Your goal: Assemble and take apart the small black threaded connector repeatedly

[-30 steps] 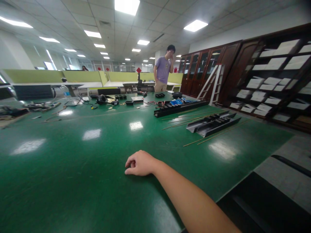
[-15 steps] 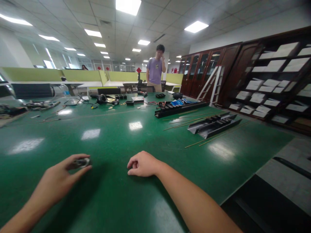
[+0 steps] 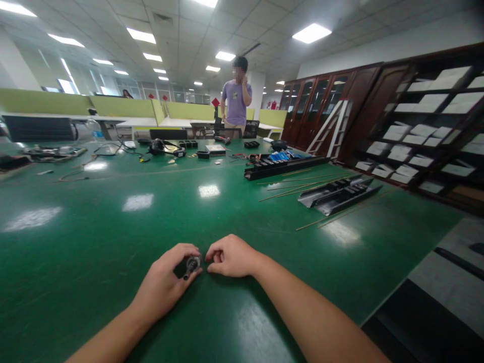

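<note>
My left hand (image 3: 166,277) grips a small round metal part with a short dark shaft (image 3: 192,265) between thumb and fingers. The shaft sticks out toward me and tilts down to the left. Just right of it, my right hand (image 3: 232,257) is close to the green tabletop (image 3: 159,222) with its fingers loosely curled. A gap shows between its thumb and index finger, and I see nothing in it. The fingertips of both hands are close together, with a narrow space between them.
Black metal channels (image 3: 340,196) and thin brass-coloured rods (image 3: 280,194) lie to the right. Behind are a longer black channel (image 3: 287,167), blue packets (image 3: 280,156) and a black headset-like item (image 3: 164,147). A person in a purple shirt (image 3: 236,103) stands beyond the table.
My left hand has moved right with the metal part, from well apart to close beside my right hand. The part's shaft now points toward me. My right hand has barely shifted.
</note>
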Demonstrator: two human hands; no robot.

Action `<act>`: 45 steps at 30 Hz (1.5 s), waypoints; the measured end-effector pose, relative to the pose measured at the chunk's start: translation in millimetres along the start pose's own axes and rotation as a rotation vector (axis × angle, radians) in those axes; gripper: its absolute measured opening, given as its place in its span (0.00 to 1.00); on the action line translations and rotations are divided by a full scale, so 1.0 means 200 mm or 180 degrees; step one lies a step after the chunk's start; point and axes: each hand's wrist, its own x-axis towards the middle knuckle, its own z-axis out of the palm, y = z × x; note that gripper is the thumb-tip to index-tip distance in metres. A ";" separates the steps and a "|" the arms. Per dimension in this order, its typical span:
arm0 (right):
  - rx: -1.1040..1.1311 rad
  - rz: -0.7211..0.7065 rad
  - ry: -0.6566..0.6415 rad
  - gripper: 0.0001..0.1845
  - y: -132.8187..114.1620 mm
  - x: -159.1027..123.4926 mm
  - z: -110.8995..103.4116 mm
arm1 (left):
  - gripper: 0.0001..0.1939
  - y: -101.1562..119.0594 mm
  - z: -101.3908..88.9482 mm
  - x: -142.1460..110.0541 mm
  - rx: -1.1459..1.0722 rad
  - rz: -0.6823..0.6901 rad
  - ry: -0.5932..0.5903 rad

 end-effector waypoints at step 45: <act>0.0157 -0.0214 0.0540 0.14 0.00 0.00 0.04 | 0.23 -0.02 0.02 -0.03 0.0331 -0.0459 0.0106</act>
